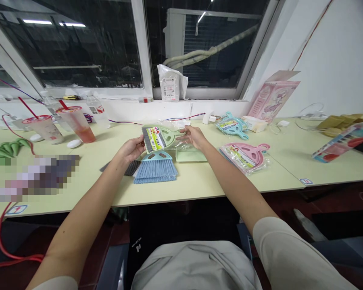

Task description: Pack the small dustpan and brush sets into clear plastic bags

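Observation:
Both my hands hold a green mini broom set (160, 137) in a clear plastic bag, lifted just above the pale table (199, 181). My left hand (132, 148) grips its left end, fingers closed on the bristle side. At the right end my right hand (193, 136) pinches the bag. Below the packet a bare blue hand broom (155, 168) lies flat on the table. A green dustpan (191, 155) lies under my right hand. A dark flat piece (132, 167) lies beside the blue broom.
A pink packaged broom set (246, 156) and a teal one (232, 125) lie to the right. Two plastic cups with red straws (77, 123) stand at the left. A pink box (272, 98) leans on the wall; a white packet (170, 84) sits on the sill.

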Demonstrator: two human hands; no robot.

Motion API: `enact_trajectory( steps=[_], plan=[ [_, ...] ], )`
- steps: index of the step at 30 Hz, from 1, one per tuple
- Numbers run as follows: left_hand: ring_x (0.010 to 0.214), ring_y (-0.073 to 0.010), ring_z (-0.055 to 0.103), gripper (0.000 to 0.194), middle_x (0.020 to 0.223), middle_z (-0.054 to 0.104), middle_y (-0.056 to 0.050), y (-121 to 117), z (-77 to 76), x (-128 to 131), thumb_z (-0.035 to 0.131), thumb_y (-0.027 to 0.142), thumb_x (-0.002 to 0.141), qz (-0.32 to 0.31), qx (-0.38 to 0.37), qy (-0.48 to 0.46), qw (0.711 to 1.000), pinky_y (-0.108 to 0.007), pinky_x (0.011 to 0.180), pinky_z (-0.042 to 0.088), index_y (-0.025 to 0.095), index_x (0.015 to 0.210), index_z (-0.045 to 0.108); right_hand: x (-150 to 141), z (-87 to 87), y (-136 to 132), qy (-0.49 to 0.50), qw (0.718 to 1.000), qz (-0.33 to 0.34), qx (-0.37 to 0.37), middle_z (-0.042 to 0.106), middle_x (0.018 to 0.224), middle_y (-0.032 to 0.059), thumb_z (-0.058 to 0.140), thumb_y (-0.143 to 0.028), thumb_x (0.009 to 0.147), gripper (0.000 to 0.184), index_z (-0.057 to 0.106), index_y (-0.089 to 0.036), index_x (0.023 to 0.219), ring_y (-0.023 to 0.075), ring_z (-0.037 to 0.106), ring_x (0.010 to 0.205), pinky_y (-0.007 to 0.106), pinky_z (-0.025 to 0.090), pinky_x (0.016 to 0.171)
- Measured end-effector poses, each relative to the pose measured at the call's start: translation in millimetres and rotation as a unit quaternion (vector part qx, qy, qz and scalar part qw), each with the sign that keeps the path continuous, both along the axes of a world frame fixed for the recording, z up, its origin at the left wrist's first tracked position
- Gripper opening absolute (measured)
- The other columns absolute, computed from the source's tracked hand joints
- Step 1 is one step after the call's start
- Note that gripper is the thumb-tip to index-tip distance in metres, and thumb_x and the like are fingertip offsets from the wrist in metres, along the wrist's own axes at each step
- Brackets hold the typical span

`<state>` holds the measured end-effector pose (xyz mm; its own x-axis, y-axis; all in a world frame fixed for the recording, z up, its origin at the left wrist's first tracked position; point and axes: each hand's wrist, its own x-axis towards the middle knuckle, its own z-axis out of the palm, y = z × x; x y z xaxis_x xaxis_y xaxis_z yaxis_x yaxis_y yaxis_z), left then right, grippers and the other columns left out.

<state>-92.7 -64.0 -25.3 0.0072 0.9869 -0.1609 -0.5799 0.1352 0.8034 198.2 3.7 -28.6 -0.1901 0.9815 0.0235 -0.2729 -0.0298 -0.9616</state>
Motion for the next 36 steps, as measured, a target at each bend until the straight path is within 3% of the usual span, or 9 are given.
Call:
enact_trajectory(
  steps=[6,12,16,20,25,29,33,36],
  plan=[
    [0.093,-0.0217,0.078,0.036,0.100,0.077,-0.018,1,-0.2,-4,0.054,0.001,0.096,0.019,0.030,0.017,0.999,-0.029,0.087,0.067,0.004,0.128,0.070,5,-2.2,6,-0.008,0.999,-0.042,0.007,0.068,0.070,0.0041,0.074,-0.018,0.087,0.018,0.057,-0.018,0.085,0.0264,0.079,0.066,0.033,0.065,0.055],
    [0.089,-0.0221,0.078,0.016,0.090,0.077,-0.017,7,-9.3,-6,0.067,-0.006,0.084,0.069,0.088,0.053,0.992,-0.033,0.092,0.067,0.002,0.095,0.076,15,0.5,11,0.003,0.998,-0.064,0.016,0.071,0.067,0.0033,0.077,-0.005,0.081,0.027,0.055,-0.020,0.083,0.0219,0.078,0.068,0.032,0.068,0.066],
    [0.085,-0.0206,0.077,0.018,0.086,0.076,-0.015,8,-11.0,-4,0.072,-0.009,0.075,0.098,0.096,0.072,0.988,-0.032,0.092,0.066,0.004,0.088,0.076,18,-0.9,15,0.012,0.998,-0.063,0.021,0.070,0.068,0.0026,0.078,-0.004,0.078,0.030,0.054,-0.021,0.083,0.0211,0.078,0.070,0.032,0.069,0.068],
    [0.083,-0.0215,0.076,0.024,0.085,0.076,-0.014,3,-6.9,-1,0.077,-0.006,0.071,0.085,0.097,0.104,0.986,-0.036,0.086,0.066,0.007,0.092,0.075,22,-3.0,16,0.019,0.998,-0.059,0.026,0.069,0.072,0.0025,0.076,-0.005,0.077,0.029,0.053,-0.021,0.084,0.0198,0.077,0.071,0.033,0.069,0.069],
    [0.074,-0.0173,0.072,0.018,0.080,0.073,-0.011,-3,-3.3,4,0.074,-0.001,0.072,0.085,0.113,0.177,0.974,-0.032,0.077,0.065,0.009,0.087,0.076,21,0.0,12,0.032,0.996,-0.086,0.013,0.059,0.070,-0.0053,0.069,0.000,0.070,0.037,0.054,-0.025,0.094,0.0146,0.069,0.067,0.038,0.071,0.072],
    [0.072,-0.0154,0.067,0.011,0.084,0.072,-0.012,-6,0.8,9,0.075,0.008,0.071,0.114,0.120,0.251,0.954,-0.030,0.072,0.063,0.006,0.081,0.076,18,8.8,-3,0.024,0.997,-0.074,-0.019,0.056,0.075,-0.0020,0.060,0.002,0.069,0.038,0.061,-0.021,0.098,0.0147,0.066,0.071,0.038,0.072,0.072],
    [0.090,-0.0237,0.070,0.031,0.098,0.072,-0.014,-14,11.9,16,0.086,0.028,0.072,0.080,0.137,0.292,0.943,-0.037,0.072,0.065,0.008,0.094,0.075,28,16.2,-35,0.032,0.998,-0.047,-0.030,0.056,0.080,0.0013,0.054,0.007,0.067,0.039,0.065,-0.016,0.096,0.0143,0.063,0.076,0.040,0.072,0.078],
    [0.086,-0.0235,0.072,0.056,0.096,0.073,-0.011,-17,18.8,23,0.093,0.026,0.065,0.029,0.128,0.348,0.928,-0.033,0.067,0.061,0.012,0.115,0.072,43,18.1,-61,0.038,0.998,-0.008,-0.049,0.058,0.084,0.0030,0.053,0.010,0.068,0.042,0.066,-0.014,0.100,0.0156,0.066,0.078,0.042,0.072,0.083]
  ],
)
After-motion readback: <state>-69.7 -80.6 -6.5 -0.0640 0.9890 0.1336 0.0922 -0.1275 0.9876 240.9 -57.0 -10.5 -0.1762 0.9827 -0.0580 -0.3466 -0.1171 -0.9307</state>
